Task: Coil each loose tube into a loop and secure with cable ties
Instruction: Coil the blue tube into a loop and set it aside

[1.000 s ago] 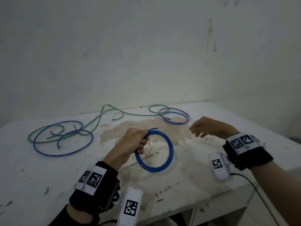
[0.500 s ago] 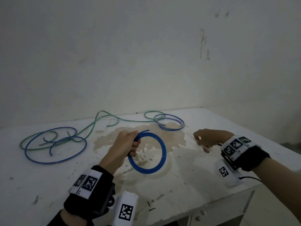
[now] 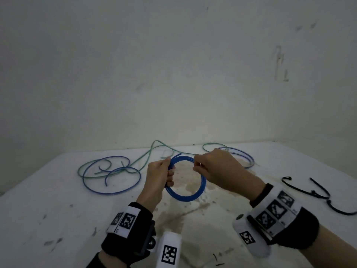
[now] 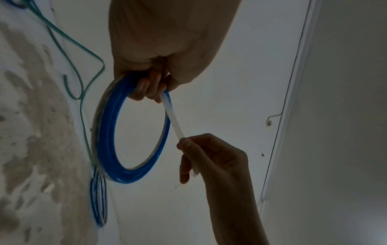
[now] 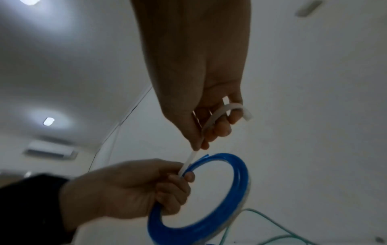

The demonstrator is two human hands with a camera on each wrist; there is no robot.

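Head view: left hand (image 3: 158, 178) fingers grip blue tube coil (image 3: 185, 194); right hand (image 3: 216, 169) fingers pinch white cable tie (image 4: 173, 119) beside it.

I see a scuffed white table (image 3: 48, 209) under the left hand (image 3: 157, 182) and right hand (image 3: 218, 171), a brown stain (image 3: 181, 217) just below them, a marked pale wall (image 3: 173, 74) beyond them, a ceiling light (image 5: 48, 121) and an air conditioner (image 5: 50, 150) above the left hand

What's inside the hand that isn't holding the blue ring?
The right hand pinches a white plastic cable tie, curling past its fingers. The palm hides the tie's middle.
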